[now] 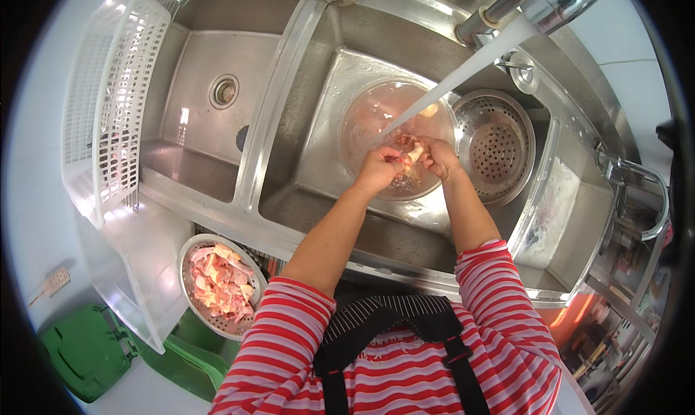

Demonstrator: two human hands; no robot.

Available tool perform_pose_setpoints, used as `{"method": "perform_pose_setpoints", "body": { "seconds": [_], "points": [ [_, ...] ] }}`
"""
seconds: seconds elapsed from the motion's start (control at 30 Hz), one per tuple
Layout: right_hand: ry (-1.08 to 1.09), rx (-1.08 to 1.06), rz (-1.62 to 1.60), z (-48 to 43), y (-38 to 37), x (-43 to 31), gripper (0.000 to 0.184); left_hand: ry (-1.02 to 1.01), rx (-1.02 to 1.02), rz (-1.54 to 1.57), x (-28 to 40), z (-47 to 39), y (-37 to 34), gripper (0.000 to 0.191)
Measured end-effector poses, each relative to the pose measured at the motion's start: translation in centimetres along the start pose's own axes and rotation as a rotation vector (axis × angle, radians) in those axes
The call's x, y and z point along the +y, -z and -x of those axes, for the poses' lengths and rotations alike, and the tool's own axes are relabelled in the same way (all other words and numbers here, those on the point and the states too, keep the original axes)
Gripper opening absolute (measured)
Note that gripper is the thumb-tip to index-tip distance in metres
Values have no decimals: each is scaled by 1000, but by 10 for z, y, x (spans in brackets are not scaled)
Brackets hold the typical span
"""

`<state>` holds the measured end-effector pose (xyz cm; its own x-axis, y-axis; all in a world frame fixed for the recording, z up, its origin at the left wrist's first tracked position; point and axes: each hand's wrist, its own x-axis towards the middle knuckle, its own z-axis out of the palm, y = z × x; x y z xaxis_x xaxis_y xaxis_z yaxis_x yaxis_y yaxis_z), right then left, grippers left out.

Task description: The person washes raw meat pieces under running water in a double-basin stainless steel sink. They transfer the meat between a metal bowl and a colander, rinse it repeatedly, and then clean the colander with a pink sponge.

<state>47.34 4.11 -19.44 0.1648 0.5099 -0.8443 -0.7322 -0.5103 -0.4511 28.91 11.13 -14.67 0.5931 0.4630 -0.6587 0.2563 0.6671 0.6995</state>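
Note:
Both my hands hold a piece of raw poultry (415,153) over the near part of a round metal basin (347,168). My left hand (380,170) grips its left side, and my right hand (438,157) has the right side; some fingertips are hidden behind the meat. Cloudy pinkish water (374,111) fills the basin, with a yellowish piece (429,111) showing near its far right rim. From the faucet (567,5), a thick stream of water (461,73) falls into the basin just beyond my hands.
Right of the basin, a perforated metal colander (497,143) leans in the same sink (309,159). Another colander (187,290) with raw meat pieces (221,282) stands below left, near a green bin (87,350). A white plastic basket (117,100) rises beside the left sink (228,51).

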Motion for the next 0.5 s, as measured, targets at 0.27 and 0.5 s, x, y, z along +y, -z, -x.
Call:
{"method": "perform_pose_setpoints", "body": {
  "seconds": [0.27,0.5],
  "points": [
    [456,351,961,1,7,-8,27,-66,91,-234,-18,-11,17,24],
    [746,404,1301,-35,-9,17,38,0,192,-503,-8,-8,16,43]
  ]
}}
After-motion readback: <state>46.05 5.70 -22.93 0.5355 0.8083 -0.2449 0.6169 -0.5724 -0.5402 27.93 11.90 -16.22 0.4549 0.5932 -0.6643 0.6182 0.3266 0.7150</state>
